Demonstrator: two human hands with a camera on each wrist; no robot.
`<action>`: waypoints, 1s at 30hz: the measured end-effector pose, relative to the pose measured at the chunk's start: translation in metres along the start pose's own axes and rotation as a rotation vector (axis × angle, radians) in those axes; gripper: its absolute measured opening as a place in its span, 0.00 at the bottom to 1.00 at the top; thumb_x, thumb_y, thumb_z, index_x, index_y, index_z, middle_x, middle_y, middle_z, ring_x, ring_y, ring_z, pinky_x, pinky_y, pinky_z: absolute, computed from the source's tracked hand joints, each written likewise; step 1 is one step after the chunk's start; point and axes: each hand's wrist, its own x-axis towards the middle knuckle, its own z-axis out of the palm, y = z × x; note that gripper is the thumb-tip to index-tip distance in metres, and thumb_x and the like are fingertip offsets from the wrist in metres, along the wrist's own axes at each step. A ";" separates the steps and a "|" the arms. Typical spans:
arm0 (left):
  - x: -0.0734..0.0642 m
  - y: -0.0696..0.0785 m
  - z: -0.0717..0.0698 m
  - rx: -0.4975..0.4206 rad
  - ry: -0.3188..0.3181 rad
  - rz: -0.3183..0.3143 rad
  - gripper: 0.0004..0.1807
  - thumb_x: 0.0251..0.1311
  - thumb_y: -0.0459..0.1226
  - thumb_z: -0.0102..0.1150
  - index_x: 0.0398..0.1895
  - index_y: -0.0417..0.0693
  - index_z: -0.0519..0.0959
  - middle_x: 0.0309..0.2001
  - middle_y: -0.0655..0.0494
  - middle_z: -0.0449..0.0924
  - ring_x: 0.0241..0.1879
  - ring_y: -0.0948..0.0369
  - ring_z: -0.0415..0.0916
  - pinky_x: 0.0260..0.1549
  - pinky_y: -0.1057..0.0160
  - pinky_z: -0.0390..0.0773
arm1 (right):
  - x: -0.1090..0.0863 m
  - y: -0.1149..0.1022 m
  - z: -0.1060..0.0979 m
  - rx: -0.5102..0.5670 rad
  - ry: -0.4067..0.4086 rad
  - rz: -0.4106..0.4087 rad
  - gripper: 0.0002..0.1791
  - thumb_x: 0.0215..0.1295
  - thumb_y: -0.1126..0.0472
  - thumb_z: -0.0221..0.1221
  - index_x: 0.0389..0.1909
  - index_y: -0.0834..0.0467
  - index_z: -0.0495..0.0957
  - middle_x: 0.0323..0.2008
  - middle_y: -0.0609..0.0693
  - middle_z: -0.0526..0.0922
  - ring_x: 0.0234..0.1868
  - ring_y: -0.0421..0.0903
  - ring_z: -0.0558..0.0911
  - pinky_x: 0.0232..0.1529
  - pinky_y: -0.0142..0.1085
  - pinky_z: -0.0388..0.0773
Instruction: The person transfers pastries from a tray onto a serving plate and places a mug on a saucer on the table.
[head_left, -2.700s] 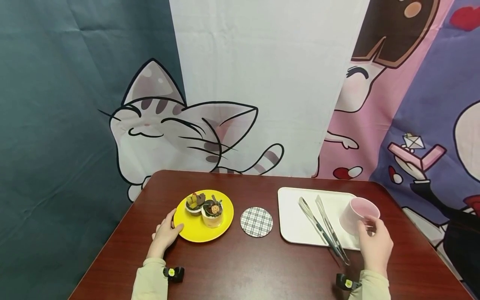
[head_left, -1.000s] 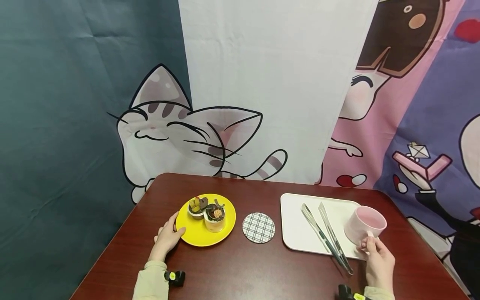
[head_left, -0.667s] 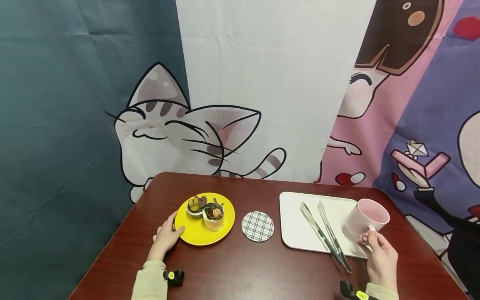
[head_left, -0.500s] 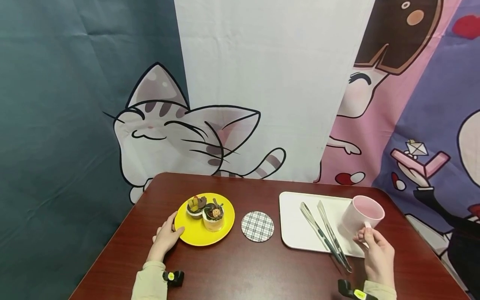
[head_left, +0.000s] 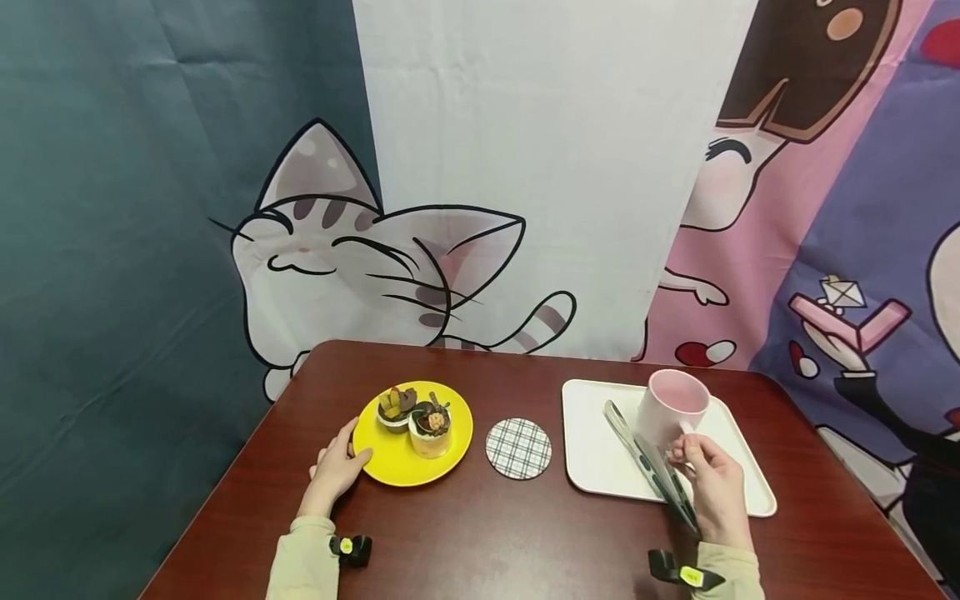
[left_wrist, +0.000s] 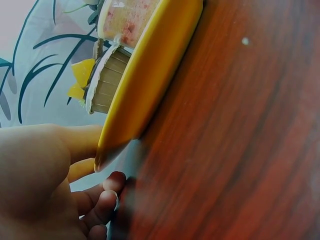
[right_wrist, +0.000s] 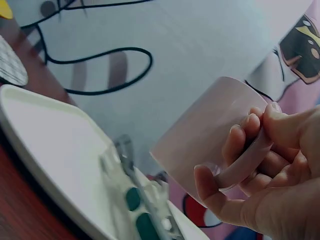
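Note:
My right hand (head_left: 716, 483) grips the handle of a pink mug (head_left: 670, 412), its fingers curled through the loop in the right wrist view. The mug is held up above a white tray (head_left: 600, 467), in front of part of the metal tongs (head_left: 628, 435) lying there. My left hand (head_left: 333, 468) holds the near-left rim of a yellow plate (head_left: 382, 467), thumb on top and fingers at the edge. Two small cakes stand on the plate: a cupcake (head_left: 395, 410) with yellow topping and a round cake (head_left: 431, 433) with dark topping.
A round checked coaster (head_left: 518, 448) lies between plate and tray on the dark red wooden table (head_left: 480, 533). The handle ends of the tongs overhang the tray's front edge. Behind the table hangs a printed cloth (head_left: 525, 125).
My right hand took the mug by its handle, raised it off the tray's right side and carried it left over the tongs. The left hand has stayed at the plate.

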 end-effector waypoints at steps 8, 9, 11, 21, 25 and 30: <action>-0.001 0.001 0.000 0.000 -0.007 -0.013 0.38 0.65 0.44 0.52 0.76 0.48 0.51 0.41 0.45 0.68 0.48 0.45 0.59 0.44 0.45 0.52 | 0.000 0.010 0.019 -0.145 -0.019 0.078 0.11 0.71 0.60 0.52 0.29 0.56 0.79 0.25 0.42 0.78 0.29 0.35 0.78 0.35 0.28 0.78; -0.001 0.001 0.000 -0.001 -0.006 -0.013 0.38 0.65 0.44 0.52 0.76 0.49 0.51 0.41 0.45 0.68 0.48 0.45 0.59 0.44 0.45 0.51 | 0.000 0.012 0.021 -0.145 -0.029 0.082 0.11 0.71 0.60 0.52 0.29 0.56 0.79 0.25 0.42 0.78 0.29 0.35 0.78 0.36 0.28 0.79; -0.001 0.001 0.000 -0.001 -0.004 -0.013 0.38 0.65 0.44 0.52 0.76 0.49 0.51 0.41 0.45 0.68 0.48 0.45 0.59 0.44 0.45 0.51 | 0.000 0.015 0.025 -0.134 -0.054 0.082 0.11 0.71 0.60 0.52 0.30 0.57 0.78 0.26 0.42 0.78 0.30 0.35 0.79 0.36 0.29 0.79; -0.004 0.002 0.000 -0.001 0.000 -0.007 0.38 0.65 0.43 0.52 0.76 0.48 0.51 0.42 0.45 0.69 0.48 0.45 0.59 0.45 0.44 0.52 | -0.001 0.037 0.052 -0.120 -0.160 0.035 0.12 0.73 0.62 0.49 0.31 0.62 0.76 0.27 0.43 0.77 0.32 0.36 0.79 0.39 0.31 0.80; -0.004 0.003 0.000 0.001 0.000 -0.004 0.38 0.65 0.44 0.51 0.76 0.48 0.51 0.43 0.44 0.69 0.49 0.44 0.59 0.45 0.43 0.52 | -0.003 0.044 0.066 -0.078 -0.177 0.021 0.12 0.73 0.64 0.49 0.30 0.63 0.76 0.27 0.43 0.77 0.31 0.35 0.78 0.39 0.30 0.80; -0.002 0.003 0.000 0.000 0.008 -0.009 0.38 0.65 0.44 0.52 0.76 0.49 0.51 0.44 0.44 0.69 0.49 0.45 0.59 0.46 0.44 0.52 | -0.006 0.056 0.085 -0.021 -0.191 0.033 0.11 0.73 0.65 0.49 0.30 0.61 0.77 0.27 0.42 0.78 0.31 0.34 0.79 0.38 0.29 0.80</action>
